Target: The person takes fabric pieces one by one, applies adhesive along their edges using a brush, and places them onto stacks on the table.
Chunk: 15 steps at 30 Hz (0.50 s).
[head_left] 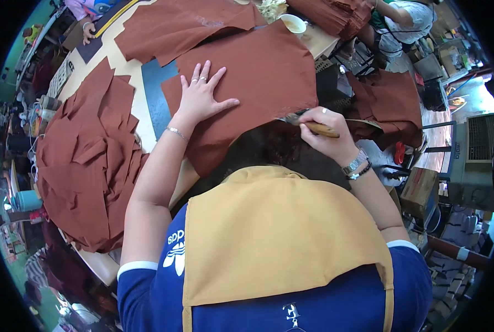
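Observation:
My left hand (207,97) lies with fingers spread on a reddish-brown fabric piece (258,74), pressing it against the table. In my right hand (331,133) is a wooden-handled brush (324,130), gripped near the fabric's lower right edge. Its pale, metallic-looking front end touches or almost touches that edge; the bristles are not clear. A wet-looking smear shows on the fabric beside it. Under the piece, a blue-grey sheet (157,97) sticks out on the left.
A crumpled heap of the same fabric (92,160) covers the table's left side. Another piece (186,30) lies beyond, near a white bowl of liquid (293,24). More fabric (390,105) hangs at right. Two other people are across the table; one person's hand (89,32) rests there.

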### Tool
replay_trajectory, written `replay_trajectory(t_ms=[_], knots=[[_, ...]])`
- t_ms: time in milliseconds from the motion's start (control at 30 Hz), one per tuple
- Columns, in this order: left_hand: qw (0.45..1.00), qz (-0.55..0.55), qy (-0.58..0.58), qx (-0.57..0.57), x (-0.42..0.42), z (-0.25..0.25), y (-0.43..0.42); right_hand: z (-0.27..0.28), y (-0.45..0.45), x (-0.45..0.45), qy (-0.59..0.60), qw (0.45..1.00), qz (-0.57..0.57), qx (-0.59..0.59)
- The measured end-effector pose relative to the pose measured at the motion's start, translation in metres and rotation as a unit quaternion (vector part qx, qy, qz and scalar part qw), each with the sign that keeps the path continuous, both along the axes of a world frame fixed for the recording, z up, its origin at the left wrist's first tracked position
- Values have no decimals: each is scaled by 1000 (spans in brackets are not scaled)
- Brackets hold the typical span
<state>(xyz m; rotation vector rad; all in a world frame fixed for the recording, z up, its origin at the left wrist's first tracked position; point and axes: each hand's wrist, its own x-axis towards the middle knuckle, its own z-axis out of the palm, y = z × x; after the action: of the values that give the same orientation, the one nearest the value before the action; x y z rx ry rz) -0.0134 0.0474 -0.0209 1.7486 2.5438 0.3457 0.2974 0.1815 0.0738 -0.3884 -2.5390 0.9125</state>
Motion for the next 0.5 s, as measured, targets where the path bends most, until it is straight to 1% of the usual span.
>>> replay_trajectory(t_ms=[100, 133, 200, 300, 400, 433, 500], knots=[[1000, 4, -2, -4, 0, 0, 1, -1, -26, -37, 65, 995, 60, -38], [1000, 4, -1, -1, -1, -1, 1, -13, -26, -40, 49, 996, 68, -30], [1000, 0, -1, 2, -1, -3, 2, -8, -23, -27, 6, 997, 70, -26], [1000, 1, -3, 2, -1, -1, 2, 1, -16, -17, -28, 999, 23, 10], [1000, -2, 1, 13, -3, -5, 4, -4, -32, -50, 48, 995, 87, -23], [1000, -2, -2, 14, -3, -6, 5, -10, -38, -57, 53, 992, 100, -55], [1000, -5, -6, 15, -4, -7, 5, -11, -36, -51, 20, 994, 103, -38]])
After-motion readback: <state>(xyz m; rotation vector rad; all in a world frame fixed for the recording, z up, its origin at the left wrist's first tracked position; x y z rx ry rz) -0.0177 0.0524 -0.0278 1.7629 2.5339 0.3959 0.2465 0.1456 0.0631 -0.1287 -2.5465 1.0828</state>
